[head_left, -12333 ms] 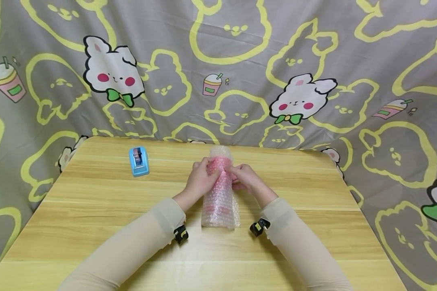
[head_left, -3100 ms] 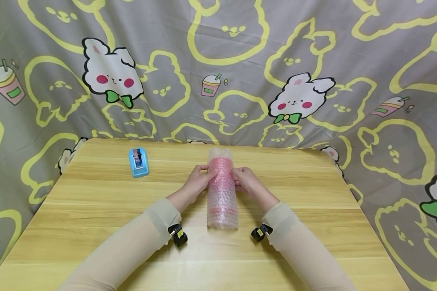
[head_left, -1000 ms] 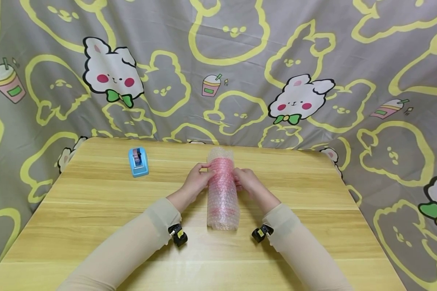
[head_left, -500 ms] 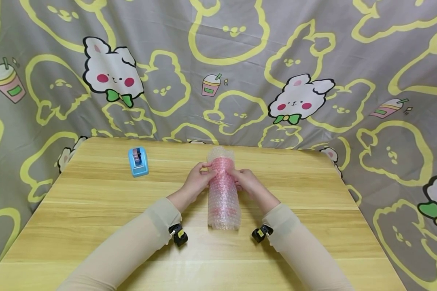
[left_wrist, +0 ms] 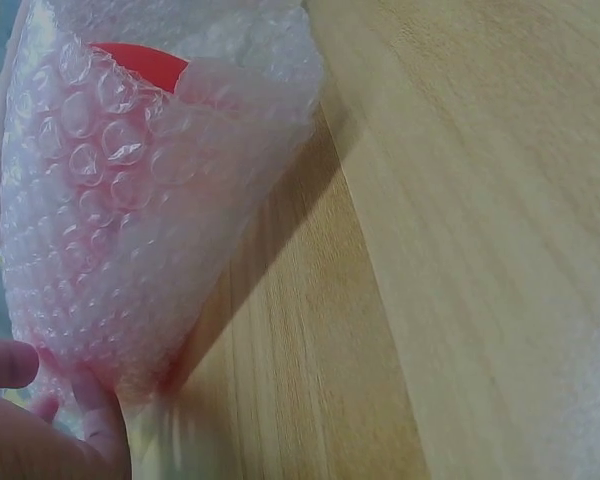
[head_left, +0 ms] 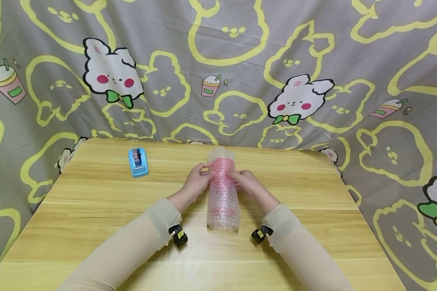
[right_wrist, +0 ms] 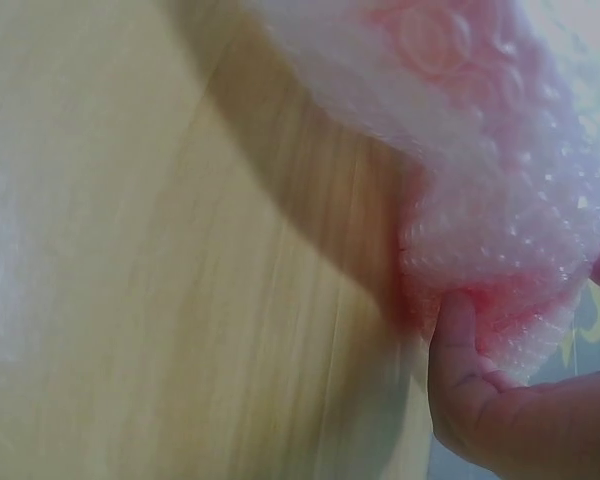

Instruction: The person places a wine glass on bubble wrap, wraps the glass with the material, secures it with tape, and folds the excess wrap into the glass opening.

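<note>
In the head view a tube of bubble wrap (head_left: 223,202) lies lengthwise on the table, with pink-red showing through it. The left wrist view shows a red rounded edge (left_wrist: 145,66) inside its open near end; the wrap hides what kind of thing it is. My left hand (head_left: 196,180) grips the tube's left side towards the far end, thumb on top. Opposite it, my right hand (head_left: 247,180) holds the right side, its thumb (right_wrist: 454,335) pressing on the wrap. Most fingers of both hands are hidden beside or under the tube.
A blue tape dispenser (head_left: 138,162) with a roll of tape stands at the back left of the wooden table (head_left: 94,210). Behind the table's far edge hangs a grey patterned curtain (head_left: 175,76). A small black camera (head_left: 179,235) sits at each wrist.
The loose wrap flap seen earlier on the right is now rolled round the tube. Over the last second my right thumb has slid inward onto the top; the left hand has barely moved.
</note>
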`<state>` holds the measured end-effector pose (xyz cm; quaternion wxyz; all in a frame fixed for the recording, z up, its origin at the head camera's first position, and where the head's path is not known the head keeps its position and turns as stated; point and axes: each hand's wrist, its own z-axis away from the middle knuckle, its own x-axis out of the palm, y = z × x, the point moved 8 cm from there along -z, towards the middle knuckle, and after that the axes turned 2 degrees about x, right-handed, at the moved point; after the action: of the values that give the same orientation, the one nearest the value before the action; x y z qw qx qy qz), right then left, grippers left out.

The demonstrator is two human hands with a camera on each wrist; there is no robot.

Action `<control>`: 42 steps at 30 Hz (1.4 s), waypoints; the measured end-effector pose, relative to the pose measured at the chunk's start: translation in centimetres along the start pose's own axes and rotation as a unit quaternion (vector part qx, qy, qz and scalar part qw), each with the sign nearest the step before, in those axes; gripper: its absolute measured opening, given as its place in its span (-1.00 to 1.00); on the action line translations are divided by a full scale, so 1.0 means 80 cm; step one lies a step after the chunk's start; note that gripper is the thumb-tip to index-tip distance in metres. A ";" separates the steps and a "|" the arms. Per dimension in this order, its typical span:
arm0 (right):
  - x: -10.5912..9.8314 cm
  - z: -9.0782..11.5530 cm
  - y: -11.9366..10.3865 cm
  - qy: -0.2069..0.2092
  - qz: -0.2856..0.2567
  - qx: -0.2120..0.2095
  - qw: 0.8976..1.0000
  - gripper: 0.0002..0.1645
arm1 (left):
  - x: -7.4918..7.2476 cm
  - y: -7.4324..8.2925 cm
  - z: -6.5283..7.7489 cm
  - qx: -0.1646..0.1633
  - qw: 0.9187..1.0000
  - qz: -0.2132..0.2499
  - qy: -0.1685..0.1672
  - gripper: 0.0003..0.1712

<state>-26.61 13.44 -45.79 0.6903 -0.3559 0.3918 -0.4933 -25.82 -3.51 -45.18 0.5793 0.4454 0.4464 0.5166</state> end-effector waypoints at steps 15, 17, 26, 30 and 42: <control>0.000 0.000 0.001 -0.011 -0.019 -0.009 1.000 -0.66 | 0.001 -0.007 -0.002 -0.017 1.000 -0.001 0.003 -0.58; 0.000 -0.001 0.001 -0.012 -0.025 -0.009 1.000 -0.71 | 0.002 -0.007 -0.002 -0.015 1.000 0.004 0.000 -0.58; 0.001 -0.002 0.003 -0.021 -0.037 -0.011 0.999 -0.78 | 0.004 -0.009 -0.002 -0.018 1.000 0.017 -0.011 -0.56; 0.002 -0.002 0.003 -0.023 -0.043 -0.010 0.999 -0.77 | 0.004 -0.010 -0.002 -0.026 0.999 0.014 -0.012 -0.53; 0.002 0.000 0.002 -0.030 -0.070 -0.008 0.997 -0.81 | 0.006 -0.011 -0.003 -0.026 0.999 -0.005 -0.024 -0.58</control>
<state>-26.53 13.37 -45.98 0.6622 -0.4027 0.3492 -0.5267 -25.83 -3.08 -46.14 0.6038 0.4400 0.4211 0.5143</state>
